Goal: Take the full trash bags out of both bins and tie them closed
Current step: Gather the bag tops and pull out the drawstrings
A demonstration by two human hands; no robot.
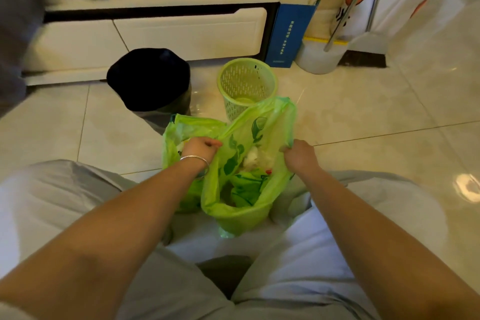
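A green plastic trash bag point(244, 153) with leaf prints stands on the floor between my knees, its mouth spread wide, with white paper and green scraps inside. My left hand point(201, 148), a silver bangle on the wrist, pinches the bag's left edge. My right hand point(298, 153) grips the right handle edge. Beyond the bag stands a green mesh bin point(246, 80) with nothing but a small item at its bottom. To its left is a grey bin point(158, 112) lined with a black bag point(148, 78).
A white low cabinet point(155, 34) runs along the back. A blue paper bag point(291, 28), a white bucket point(319, 57) and metal poles point(350, 5) stand at the back right. Glossy tile floor point(389, 117) spreads to the right.
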